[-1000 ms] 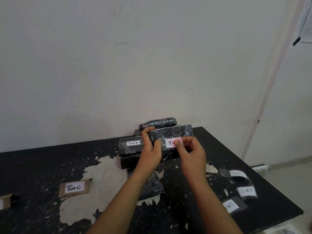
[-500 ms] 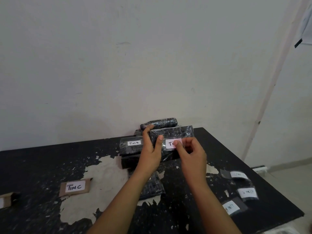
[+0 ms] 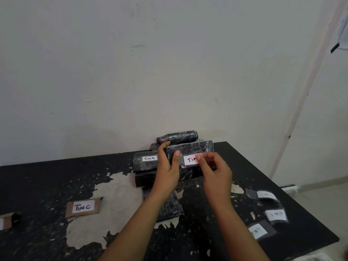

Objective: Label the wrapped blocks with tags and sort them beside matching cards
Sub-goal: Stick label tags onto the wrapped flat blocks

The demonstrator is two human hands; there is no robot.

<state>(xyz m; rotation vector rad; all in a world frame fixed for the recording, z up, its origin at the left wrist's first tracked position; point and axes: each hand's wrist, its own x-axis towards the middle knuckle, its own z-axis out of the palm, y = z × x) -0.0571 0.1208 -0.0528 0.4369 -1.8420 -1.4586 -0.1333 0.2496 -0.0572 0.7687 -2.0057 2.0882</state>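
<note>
Your left hand grips the near-left end of a black wrapped block, thumb across its front face and fingers curled over the top, holding it raised over the back of the black, paint-chipped bench. Your right hand meets it from the right, thumb and forefinger pinching the right edge of a white tag against the block's front; the letters "TIM" show, and your fingertips cover whatever follows. Just left of your left hand lies a second wrapped block tagged "TIM B", resting on another dark block beneath it. Behind your left fingertips, against the pale wall, sits a rounded wrapped bundle. Below your left wrist, one more wrapped block lies flat on the bench. Well to the left of your left forearm is a brown card marked "TIM C", and farther left, at the picture's edge, part of another card shows, its writing out of view. To the right of your right forearm three loose tags lie on dark backing near the bench's right edge, their writing facing away from you and too faint to read in full.
</note>
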